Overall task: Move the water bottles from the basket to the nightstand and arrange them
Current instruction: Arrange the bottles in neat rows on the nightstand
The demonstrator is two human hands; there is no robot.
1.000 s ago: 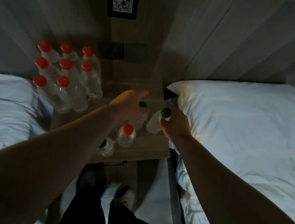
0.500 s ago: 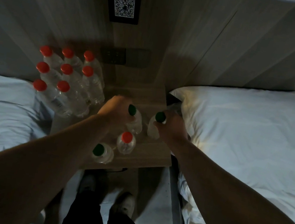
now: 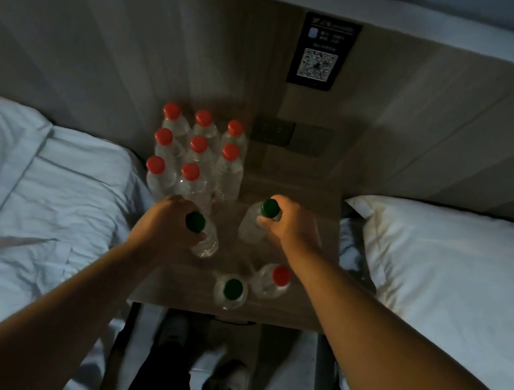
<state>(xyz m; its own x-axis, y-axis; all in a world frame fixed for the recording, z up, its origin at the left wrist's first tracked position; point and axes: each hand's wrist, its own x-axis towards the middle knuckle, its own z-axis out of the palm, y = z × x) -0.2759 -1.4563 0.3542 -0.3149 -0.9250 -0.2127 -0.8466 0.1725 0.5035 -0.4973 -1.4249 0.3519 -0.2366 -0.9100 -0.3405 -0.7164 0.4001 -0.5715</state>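
On the wooden nightstand [image 3: 312,200] several clear red-capped bottles [image 3: 197,151] stand in tight rows at the back left. My left hand [image 3: 164,223] grips a green-capped bottle [image 3: 204,237] just in front of those rows. My right hand [image 3: 291,226] holds another green-capped bottle [image 3: 252,224] by its neck near the middle. Closer to the front edge stand a loose green-capped bottle [image 3: 230,292] and a loose red-capped bottle [image 3: 272,280]. No basket is in view.
White beds flank the nightstand, one on the left [image 3: 27,197] and one on the right [image 3: 450,271]. A wood-panelled wall with a switch plate [image 3: 291,136] and a QR-code sign [image 3: 321,54] rises behind. My legs and shoes [image 3: 203,366] stand on the floor below.
The camera has swung left, so the nightstand sits centred. Both hands have slid their green-capped bottles leftward across the top, the left one up close to the red-capped rows.
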